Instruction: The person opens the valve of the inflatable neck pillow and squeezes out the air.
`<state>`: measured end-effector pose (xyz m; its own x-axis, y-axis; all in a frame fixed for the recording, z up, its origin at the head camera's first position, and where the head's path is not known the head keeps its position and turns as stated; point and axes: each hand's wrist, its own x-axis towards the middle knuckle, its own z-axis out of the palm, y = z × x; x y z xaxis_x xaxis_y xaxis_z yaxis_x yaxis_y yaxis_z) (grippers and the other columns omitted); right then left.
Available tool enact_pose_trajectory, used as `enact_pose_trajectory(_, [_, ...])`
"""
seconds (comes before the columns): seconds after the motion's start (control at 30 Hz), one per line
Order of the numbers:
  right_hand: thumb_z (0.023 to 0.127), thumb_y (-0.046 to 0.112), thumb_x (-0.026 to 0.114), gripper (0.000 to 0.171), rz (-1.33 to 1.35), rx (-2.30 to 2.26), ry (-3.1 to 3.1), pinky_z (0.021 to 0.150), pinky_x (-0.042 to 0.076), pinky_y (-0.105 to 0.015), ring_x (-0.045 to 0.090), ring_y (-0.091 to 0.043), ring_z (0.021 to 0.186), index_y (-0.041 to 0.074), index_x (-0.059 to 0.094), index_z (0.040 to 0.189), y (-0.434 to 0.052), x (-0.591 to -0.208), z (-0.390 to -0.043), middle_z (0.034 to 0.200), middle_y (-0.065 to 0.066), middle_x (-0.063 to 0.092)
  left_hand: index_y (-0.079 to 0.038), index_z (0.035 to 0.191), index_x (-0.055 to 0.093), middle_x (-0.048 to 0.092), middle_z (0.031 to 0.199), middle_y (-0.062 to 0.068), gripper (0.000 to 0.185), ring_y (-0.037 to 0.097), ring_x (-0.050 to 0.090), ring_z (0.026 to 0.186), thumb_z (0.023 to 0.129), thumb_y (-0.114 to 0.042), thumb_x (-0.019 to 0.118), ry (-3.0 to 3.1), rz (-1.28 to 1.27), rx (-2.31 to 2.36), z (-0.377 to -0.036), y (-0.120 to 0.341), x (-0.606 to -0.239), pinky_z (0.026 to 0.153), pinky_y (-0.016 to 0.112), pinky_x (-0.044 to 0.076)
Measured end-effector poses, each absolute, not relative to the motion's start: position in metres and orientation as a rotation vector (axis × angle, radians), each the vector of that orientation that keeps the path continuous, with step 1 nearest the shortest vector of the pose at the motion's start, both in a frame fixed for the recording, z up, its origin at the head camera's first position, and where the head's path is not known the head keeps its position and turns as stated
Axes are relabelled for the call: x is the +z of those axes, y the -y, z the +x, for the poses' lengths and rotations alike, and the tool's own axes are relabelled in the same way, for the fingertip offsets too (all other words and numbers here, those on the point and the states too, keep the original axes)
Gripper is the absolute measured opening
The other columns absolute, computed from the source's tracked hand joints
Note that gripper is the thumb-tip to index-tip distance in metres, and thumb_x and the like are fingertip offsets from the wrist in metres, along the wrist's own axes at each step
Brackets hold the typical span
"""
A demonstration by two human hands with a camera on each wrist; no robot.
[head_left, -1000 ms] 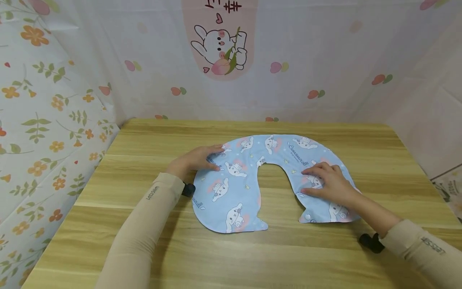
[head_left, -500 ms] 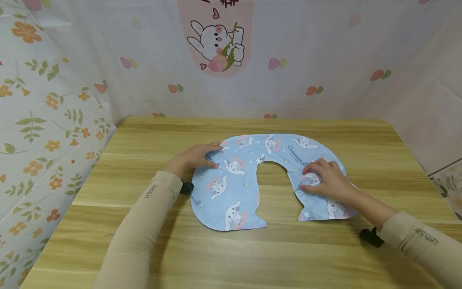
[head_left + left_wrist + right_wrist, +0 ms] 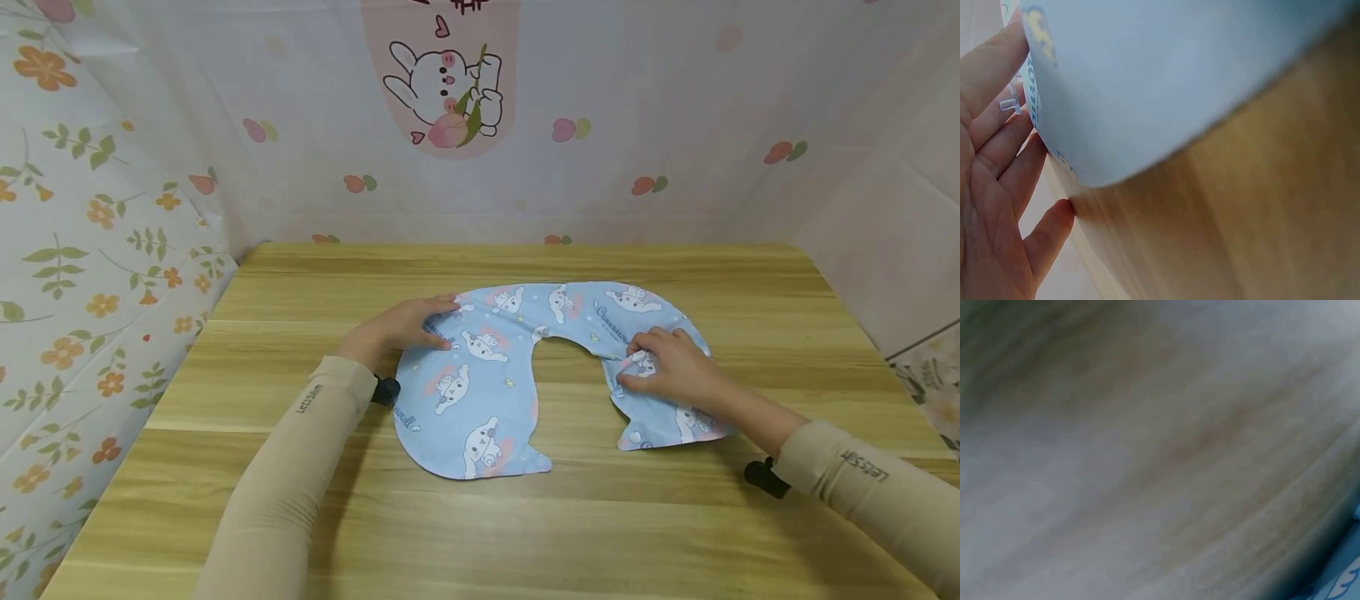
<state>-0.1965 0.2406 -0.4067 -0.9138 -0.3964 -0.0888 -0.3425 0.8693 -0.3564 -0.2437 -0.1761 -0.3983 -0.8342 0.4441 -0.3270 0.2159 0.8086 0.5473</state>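
Pillow [image 3: 487, 392], flat and U-shaped, blue with white cartoon dogs, lies mid-table on the wooden table [image 3: 525, 533], its two ends pointing toward the person. Left hand [image 3: 401, 329] lies on the pillow's left outer edge with fingers straight and spread, pressing it down; the left wrist view shows those fingers [image 3: 997, 156] stretched alongside the pale blue edge [image 3: 1166, 81]. Right hand [image 3: 667, 367] sits on the right arm of the pillow, fingers curled and pinching a bunched-up bit of the material near the inner curve. Right wrist view is a blur of wood grain, nothing more to read there. Beige sleeves [image 3: 292, 467] cover both forearms. Behind the table hangs a patterned sheet with a cartoon rabbit [image 3: 446, 87], and a floral sheet [image 3: 90, 250] stands on the left.
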Motion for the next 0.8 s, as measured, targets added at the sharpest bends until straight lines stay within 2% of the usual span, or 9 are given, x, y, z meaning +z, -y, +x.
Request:
enact_pose_trajectory(0.6, [0.085,0.046,0.073,0.037,-0.553,-0.592,-2.898,0.083,0.042,-0.043,0.05,-0.033,0.1,0.014,0.063,0.1,-0.2443,-0.4095,-0.1984,0.107,-0.006,0.063,-0.02,0.156,0.035,0.018,0.168,0.0,0.077,0.031,0.016,0.155,0.09,-0.026,0.074,-2.516,0.472,0.708,-0.243,0.1743,-0.3959,0.124,0.05,0.02])
enact_pose_trajectory(0.67, [0.085,0.048,0.074,0.038,-0.539,-0.598,-2.895,0.083,0.042,-0.047,0.048,-0.035,0.104,0.016,0.062,0.101,-0.2452,-0.4094,-0.1973,0.109,-0.006,0.062,-0.019,0.156,0.035,0.018,0.168,0.001,0.076,0.031,0.016,0.155,0.09,-0.026,0.074,-2.511,0.482,0.71,-0.2429,0.1745,-0.3959,0.124,0.05,0.019])
enact_pose_trajectory(0.8, [0.083,0.057,0.073,0.051,-0.482,-0.575,-2.861,0.082,0.037,-0.068,0.037,-0.044,0.121,0.022,0.059,0.117,-0.245,-0.4039,-0.1973,0.13,-0.009,0.053,-0.016,0.156,0.035,0.019,0.167,0.003,0.077,0.031,0.016,0.155,0.09,-0.025,0.074,-2.508,0.508,0.721,-0.2443,0.1751,-0.3955,0.125,0.049,0.018])
